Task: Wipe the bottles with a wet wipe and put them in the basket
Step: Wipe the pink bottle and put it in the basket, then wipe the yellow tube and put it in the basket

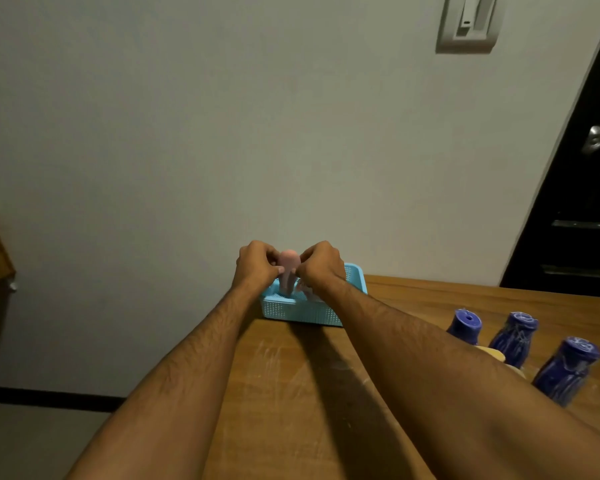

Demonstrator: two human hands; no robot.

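Observation:
A light blue perforated basket point(302, 311) sits at the table's far left corner. A pale pink bottle point(288, 271) stands upright in it. My left hand point(257, 266) holds the bottle's upper part from the left with curled fingers. My right hand point(321, 265) is level with it on the right, fingers curled, pinching a whitish wet wipe point(305, 289) that hangs over the basket. Three dark blue bottles point(465, 325) point(515, 337) point(568, 368) stand in a row at the right, partly behind my right forearm.
The wooden table point(291, 393) ends at its left edge under my left forearm. A yellowish thing point(496, 353) lies beside the blue bottles. The wall is right behind the basket; a dark door point(586, 202) is at the right.

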